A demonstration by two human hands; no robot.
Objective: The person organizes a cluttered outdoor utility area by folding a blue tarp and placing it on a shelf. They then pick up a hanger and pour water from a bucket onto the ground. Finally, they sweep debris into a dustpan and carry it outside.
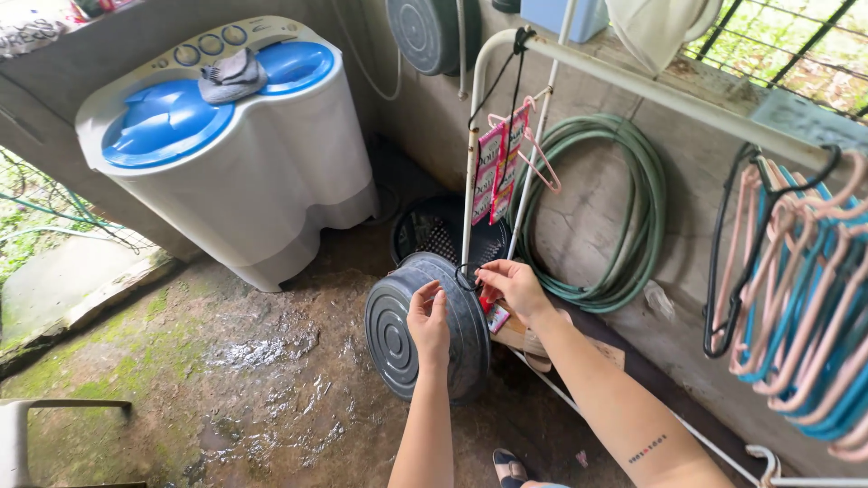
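My left hand (pixel 429 318) rests on the rim of a grey round basin (pixel 398 339) that stands on its side on the wet floor. My right hand (pixel 514 287) pinches a small red and white sachet (pixel 496 316) at the lower end of a strip of sachets (pixel 500 167) hanging from a white metal rack (pixel 624 86). A black cord (pixel 493 86) runs down from the rack's top to my fingers.
A white twin-tub washing machine (pixel 253 172) with blue lids stands at the left, a grey cloth (pixel 231 77) on top. A green hose (pixel 624 208) is coiled on the wall. Pink and blue hangers (pixel 805 298) hang at right. A black basket (pixel 438 230) sits behind the basin.
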